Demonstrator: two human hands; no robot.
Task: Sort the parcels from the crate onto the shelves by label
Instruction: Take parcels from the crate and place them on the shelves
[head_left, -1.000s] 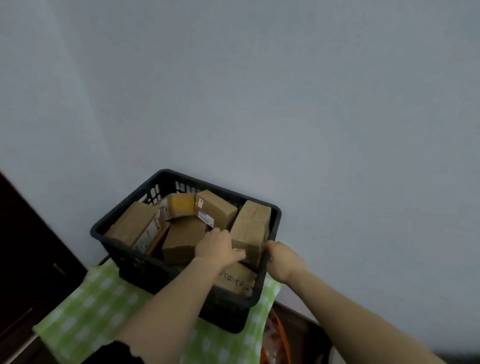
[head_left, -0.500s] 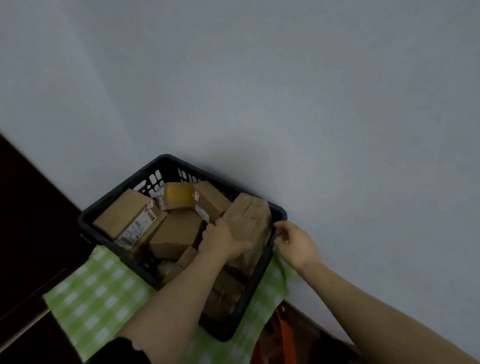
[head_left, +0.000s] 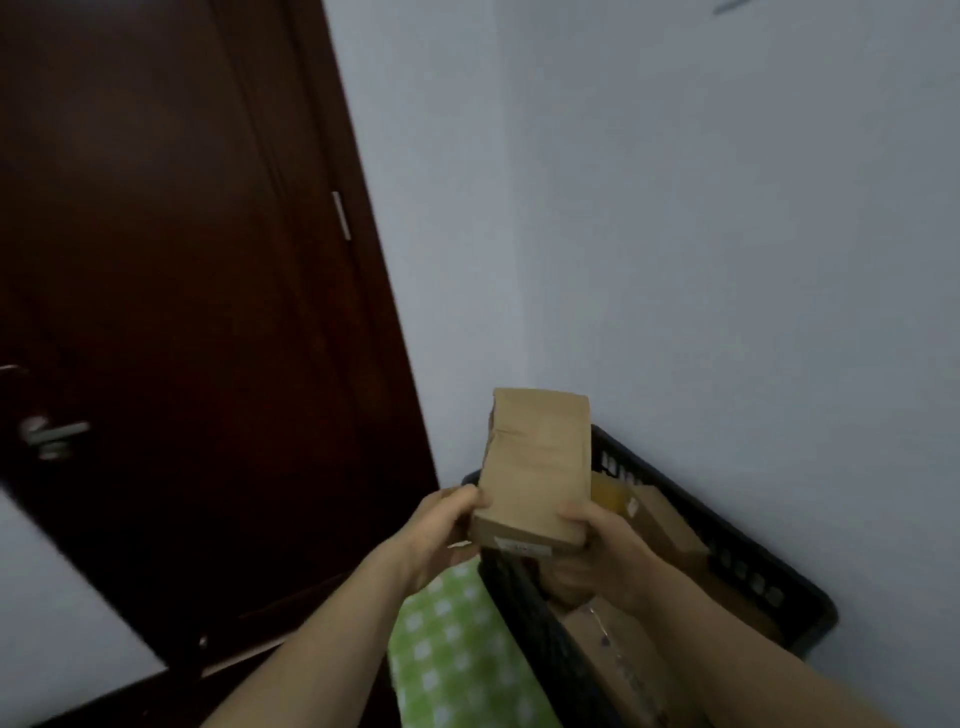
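Dim in here — flat, greyish light with a cool blue cast over the wall (head_left: 727, 208), no clear source showing. The dark door (head_left: 156, 260) swallows nearly all detail, with just a faint reddish sheen on its panels. Blur everywhere: the door handle (head_left: 54, 434) is smeared into streaks, and the green checked cloth (head_left: 447, 649) runs soft. The parcel (head_left: 537, 467) is the best-lit thing, yet its edges are fuzzy and its label unreadable. Inside the crate (head_left: 748, 571) it drops to murky shadow — and the door edge leans hard, wide-angle bending.
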